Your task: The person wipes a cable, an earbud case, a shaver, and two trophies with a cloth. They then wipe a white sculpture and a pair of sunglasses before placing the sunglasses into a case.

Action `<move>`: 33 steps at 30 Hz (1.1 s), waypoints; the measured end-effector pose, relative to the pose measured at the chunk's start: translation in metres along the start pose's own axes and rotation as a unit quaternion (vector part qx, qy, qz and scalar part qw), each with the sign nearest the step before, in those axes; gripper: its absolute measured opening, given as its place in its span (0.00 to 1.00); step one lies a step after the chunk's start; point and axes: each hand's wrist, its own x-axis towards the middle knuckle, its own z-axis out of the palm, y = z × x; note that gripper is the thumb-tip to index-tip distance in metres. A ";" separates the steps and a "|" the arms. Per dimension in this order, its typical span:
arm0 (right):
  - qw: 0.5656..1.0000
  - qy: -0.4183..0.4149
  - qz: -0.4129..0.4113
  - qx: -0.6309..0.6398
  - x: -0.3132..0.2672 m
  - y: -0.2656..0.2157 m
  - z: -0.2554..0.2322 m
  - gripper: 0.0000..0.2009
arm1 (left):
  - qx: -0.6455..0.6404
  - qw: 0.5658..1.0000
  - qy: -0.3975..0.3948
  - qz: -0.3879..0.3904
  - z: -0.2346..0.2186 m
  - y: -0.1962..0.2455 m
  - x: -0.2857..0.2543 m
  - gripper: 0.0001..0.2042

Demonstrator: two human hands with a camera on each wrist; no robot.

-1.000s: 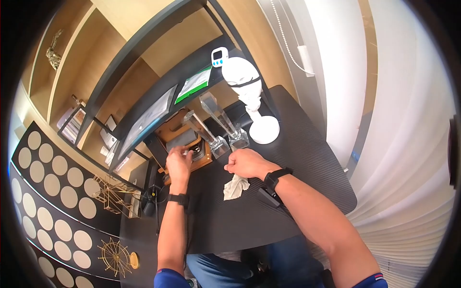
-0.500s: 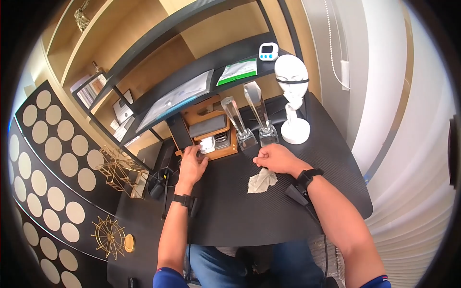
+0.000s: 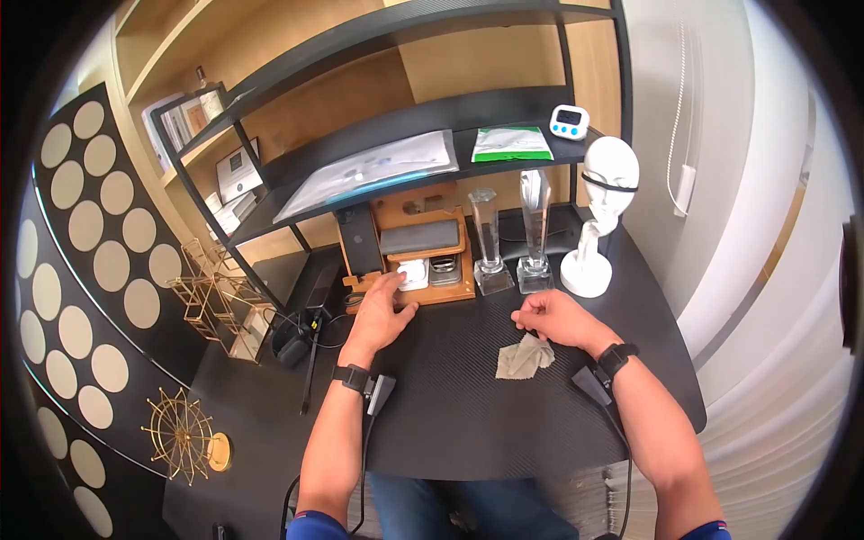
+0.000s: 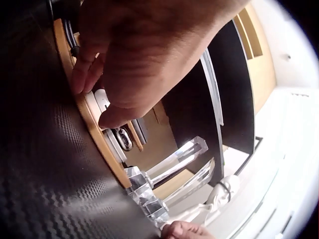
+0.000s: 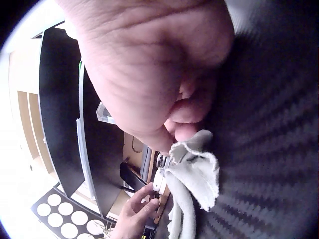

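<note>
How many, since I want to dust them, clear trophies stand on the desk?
2. One clear trophy stands just right of the wooden organizer; the other stands between it and the white mannequin head. No others show.

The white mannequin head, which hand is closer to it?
Right: the right hand is in front of the mannequin head; the left hand is farther, at the brown wooden organizer.

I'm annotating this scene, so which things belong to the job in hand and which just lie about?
Apparently in the job: right hand, cloth, left hand, white case, wooden organizer.

Just about: crystal trophies, mannequin head, timer, gold wheel.
</note>
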 end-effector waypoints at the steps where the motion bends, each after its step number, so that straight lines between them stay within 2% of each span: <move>1: 1.000 -0.002 0.002 0.012 0.000 0.001 0.000 0.15 | -0.004 1.000 0.005 -0.003 -0.002 0.000 0.000 0.30; 3: 0.999 0.003 -0.008 0.031 0.004 0.010 0.001 0.16 | -0.059 0.998 -0.007 -0.037 -0.004 0.001 -0.004 0.30; 7: 0.999 -0.004 0.002 0.042 -0.001 0.002 0.000 0.15 | -0.077 0.995 0.017 -0.066 -0.009 0.003 -0.008 0.28; 9: 0.999 -0.003 0.007 0.034 -0.001 -0.001 0.001 0.16 | -0.107 0.988 0.069 -0.084 -0.016 0.011 -0.006 0.20; 10: 1.000 -0.001 0.013 0.024 -0.001 -0.001 0.001 0.16 | -0.107 0.988 0.072 -0.084 -0.016 0.006 -0.003 0.20; 12: 1.000 -0.004 0.012 0.017 0.002 0.000 0.001 0.16 | -0.070 0.987 0.122 -0.075 -0.008 -0.003 -0.002 0.09; 13: 1.000 -0.007 0.002 0.017 0.002 0.002 0.001 0.17 | -0.076 0.987 0.120 -0.078 -0.008 -0.001 -0.004 0.09; 15: 1.000 -0.007 -0.003 0.013 0.000 0.004 0.000 0.17 | -0.128 0.982 0.081 -0.116 -0.008 0.006 -0.005 0.07; 16: 1.000 -0.007 0.000 0.007 -0.002 0.000 -0.001 0.17 | -0.135 0.981 0.095 -0.102 0.002 0.000 -0.005 0.07; 18: 0.999 -0.011 -0.012 0.042 0.001 0.008 0.000 0.17 | -0.165 0.980 0.037 -0.109 0.005 0.001 -0.005 0.08; 20: 1.000 -0.006 0.004 0.026 0.001 0.002 0.000 0.16 | -0.197 0.975 0.024 -0.101 0.011 -0.004 -0.004 0.09; 21: 1.000 -0.006 0.008 0.019 0.000 -0.001 0.000 0.16 | -0.232 0.967 -0.010 -0.103 0.014 -0.008 -0.004 0.09; 22: 1.000 -0.008 0.013 0.011 -0.002 -0.002 0.000 0.16 | -0.266 0.957 -0.044 -0.104 0.018 -0.008 -0.005 0.09; 24: 1.000 -0.010 0.009 0.010 0.001 0.006 -0.001 0.16 | -0.329 0.935 -0.053 -0.119 0.025 -0.007 -0.006 0.10; 27: 0.999 -0.010 0.004 0.031 0.001 0.006 0.000 0.16 | -0.459 0.868 -0.101 -0.160 0.018 -0.003 -0.005 0.07; 32: 1.000 -0.006 -0.006 0.020 -0.001 0.002 0.003 0.15 | -0.444 0.872 -0.132 -0.160 0.010 0.004 -0.008 0.07; 33: 0.999 0.031 0.001 0.013 -0.002 0.003 0.004 0.14 | -0.429 0.879 -0.139 -0.159 0.009 0.006 -0.007 0.08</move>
